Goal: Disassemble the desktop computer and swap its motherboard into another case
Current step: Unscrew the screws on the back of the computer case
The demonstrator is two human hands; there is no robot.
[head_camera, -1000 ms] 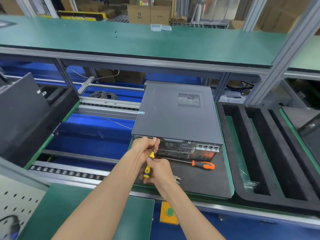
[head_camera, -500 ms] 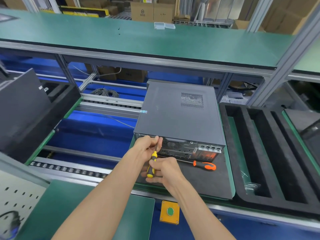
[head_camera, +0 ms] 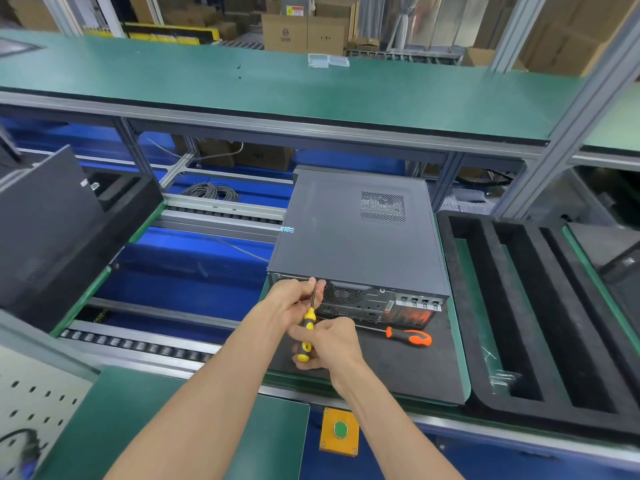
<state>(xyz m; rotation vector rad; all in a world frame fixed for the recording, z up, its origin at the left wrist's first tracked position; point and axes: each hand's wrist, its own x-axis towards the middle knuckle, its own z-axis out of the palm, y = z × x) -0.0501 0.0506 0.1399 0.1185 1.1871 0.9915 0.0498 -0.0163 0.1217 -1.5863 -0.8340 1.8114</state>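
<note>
The desktop computer [head_camera: 356,237] lies flat on a black mat [head_camera: 398,368], rear panel facing you, top cover on, with a vent grille toward its far right corner. The mat sits on a green-edged pallet on the conveyor line.

Your right hand [head_camera: 329,344] wraps around the handle of the yellow-and-black screwdriver [head_camera: 307,332], fingers curled about its lower half. The shaft runs up and away from you to the upper left edge of the rear panel, beside the fan grille. Your left hand [head_camera: 294,299] pinches the shaft near its tip, fingertips right at the case edge (the tip itself is hidden behind your fingers, so the screw cannot be seen).

An orange-handled screwdriver [head_camera: 408,336] lies on the mat just in front of the rear panel, handle to the right, untouched.

To the right of the mat, a black foam tray [head_camera: 512,306] with long slots sits close alongside. To the left, across a gap of blue conveyor bed and rollers, a second dark computer case [head_camera: 45,230] stands tilted in a black foam holder. A yellow box with a green push button [head_camera: 340,429] is mounted on the near rail. Above runs a green shelf [head_camera: 277,84], with cardboard boxes behind it.
</note>
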